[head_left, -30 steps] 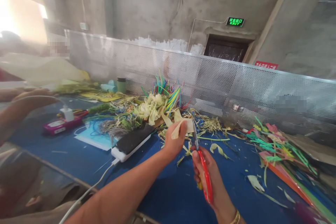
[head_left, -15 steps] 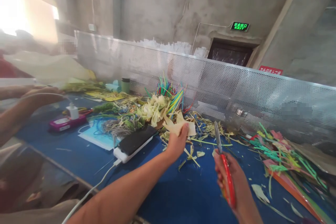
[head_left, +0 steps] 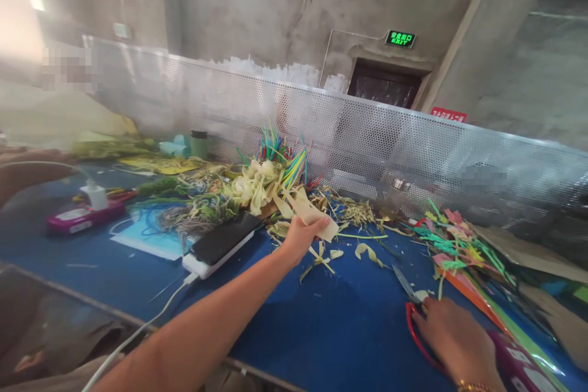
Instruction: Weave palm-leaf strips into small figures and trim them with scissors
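Observation:
My left hand (head_left: 301,237) pinches a pale, flat piece of husk-like material (head_left: 313,213) above the middle of the blue table. Its free end sticks out past my fingertips. Low at the right, my right hand (head_left: 452,334) is on the red-handled scissors (head_left: 408,313), fingers curled at the handle. The blades point away and to the left, close to the tabletop, and the palm covers part of the handle. Between both hands lie a curled husk scrap (head_left: 369,254) and thin pale strips (head_left: 321,259).
Behind my left hand rises a heap of cream husks (head_left: 260,184) with coloured stems (head_left: 294,168). A black phone (head_left: 225,239) rests on a white, cabled block. Colourful paper-like pieces (head_left: 452,239) lie right. A purple power strip (head_left: 87,215) and another person's arm (head_left: 32,171) are left.
My right hand has moved right and lowered the scissors from upright to near the tabletop. My left hand keeps the pale piece, now turned. The whole view has shifted right.

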